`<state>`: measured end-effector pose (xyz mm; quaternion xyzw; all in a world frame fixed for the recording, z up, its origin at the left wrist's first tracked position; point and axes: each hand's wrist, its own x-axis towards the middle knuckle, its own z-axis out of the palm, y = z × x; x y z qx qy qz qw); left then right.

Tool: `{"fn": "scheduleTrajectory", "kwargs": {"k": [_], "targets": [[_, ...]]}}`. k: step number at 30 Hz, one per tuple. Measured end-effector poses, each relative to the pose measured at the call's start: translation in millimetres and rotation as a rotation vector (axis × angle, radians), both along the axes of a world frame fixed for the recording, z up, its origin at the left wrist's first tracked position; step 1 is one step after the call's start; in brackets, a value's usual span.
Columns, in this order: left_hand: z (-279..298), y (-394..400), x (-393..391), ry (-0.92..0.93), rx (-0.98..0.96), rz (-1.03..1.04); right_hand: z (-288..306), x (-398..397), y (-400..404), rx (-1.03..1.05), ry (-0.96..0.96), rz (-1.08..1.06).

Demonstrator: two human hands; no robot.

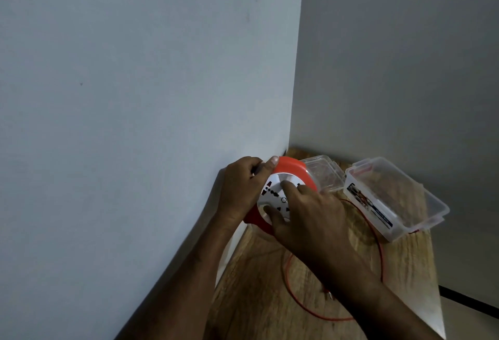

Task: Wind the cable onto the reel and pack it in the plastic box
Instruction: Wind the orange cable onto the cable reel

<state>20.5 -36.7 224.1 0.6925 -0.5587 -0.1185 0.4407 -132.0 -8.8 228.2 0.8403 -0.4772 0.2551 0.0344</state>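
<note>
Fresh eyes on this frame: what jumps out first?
The orange reel with its white socket face, held at the wall edge of the wooden table: the left hand grips its rim, and the right hand lays fingers on the face. Next, the red cable looping loose over the table, and the open clear plastic box at the right.

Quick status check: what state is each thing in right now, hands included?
Reel: held up off the table, partly wound.
Cable: loose length looping across the table.
Box: open.
Lid: off, lying beside the box.
Left hand: grips the reel's edge.
Right hand: fingers on the reel's white face.
</note>
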Motion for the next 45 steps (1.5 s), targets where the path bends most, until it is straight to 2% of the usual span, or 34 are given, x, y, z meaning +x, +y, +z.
{"fn": "scheduleTrajectory", "kwargs": {"k": [2, 5, 9, 18, 20, 23, 27, 31, 35, 37, 40, 42, 45], "targets": [[1.8, 0.8, 4.6, -0.02, 0.008, -0.009, 4.1, -7.6, 3.3, -0.135, 0.006, 0.14], [7.4, -1.8, 6.7, -0.049, -0.004, -0.028, 6.9, -14.1, -4.6, -0.075, 0.197, 0.303], [3.2, -2.9, 1.6, -0.033, -0.024, -0.042, -1.6, -12.8, -9.7, 0.021, 0.362, 0.272], [1.6, -2.8, 3.2, -0.049, -0.009, -0.07, -4.7, -9.8, -24.7, 0.01, 0.362, 0.322], [1.7, -1.9, 2.8, -0.075, 0.006, -0.052, -6.8, -10.2, -28.5, -0.019, 0.333, 0.312], [2.8, -0.4, 3.0, -0.093, -0.01, -0.031, -12.8, -10.0, -28.5, -0.061, 0.185, 0.236], [4.7, -0.9, -2.0, -0.067, -0.016, 0.008, -15.4, -0.5, -21.2, 0.06, -0.068, 0.051], [2.8, -0.7, -1.7, -0.064, -0.008, 0.025, -13.3, 6.9, -16.9, 0.149, -0.129, -0.013], [0.4, 1.4, 5.3, -0.025, 0.0, 0.029, -2.3, -7.6, -6.4, -0.099, -0.095, 0.088], [2.1, -0.1, 4.7, -0.019, 0.012, 0.003, 4.1, -16.3, -9.6, -0.145, -0.047, 0.226], [5.1, -2.2, 1.3, -0.054, 0.004, -0.001, 3.1, -23.2, -17.7, -0.069, 0.229, 0.352], [4.2, -1.9, 0.7, -0.073, -0.008, 0.003, -2.6, -23.7, -18.9, -0.028, 0.36, 0.369], [2.6, -1.5, 0.4, -0.063, -0.012, -0.033, -5.5, -19.9, -17.6, -0.007, 0.398, 0.331]]}}
